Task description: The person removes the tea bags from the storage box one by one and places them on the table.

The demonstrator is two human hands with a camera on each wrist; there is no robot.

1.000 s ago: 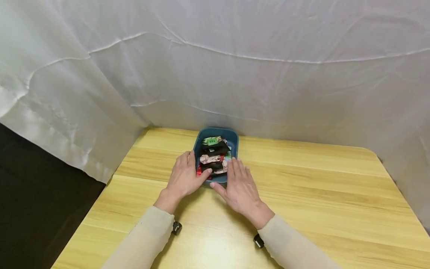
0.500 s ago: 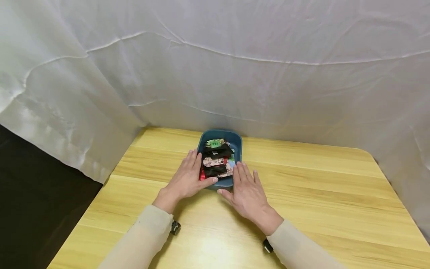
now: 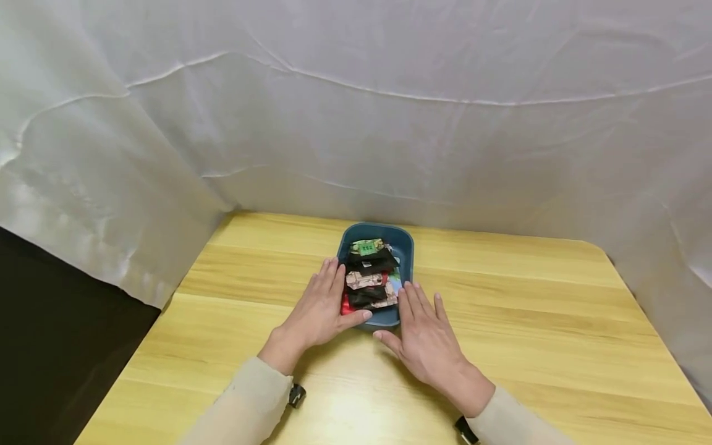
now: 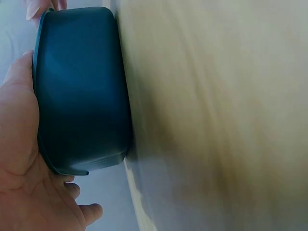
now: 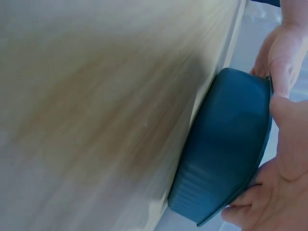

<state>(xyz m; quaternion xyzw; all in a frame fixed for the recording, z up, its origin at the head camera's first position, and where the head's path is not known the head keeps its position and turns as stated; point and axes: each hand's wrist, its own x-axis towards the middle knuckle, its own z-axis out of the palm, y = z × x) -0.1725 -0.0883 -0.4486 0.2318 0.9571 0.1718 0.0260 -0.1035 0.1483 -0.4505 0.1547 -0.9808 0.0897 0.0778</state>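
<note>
A dark blue plastic box with rounded corners stands on the table near its back edge. Inside lie several small wrapped packets: a green one, black ones, a pink patterned one and a red one. Against the box's left rim rest the straight fingers of my left hand, its thumb along the near rim. My right hand lies with extended fingers at the right rim, thumb near the front corner. Both wrist views show the box's outer wall beside the palms.
The wood-grain table stretches to the right and toward me. Pale grey cloth hangs behind and to the left of it. Past the table's left edge is a dark area.
The box has shifted right and a little nearer in the head view, with both hands moving along. The scene behind has drifted slightly left. The packets keep their arrangement.
</note>
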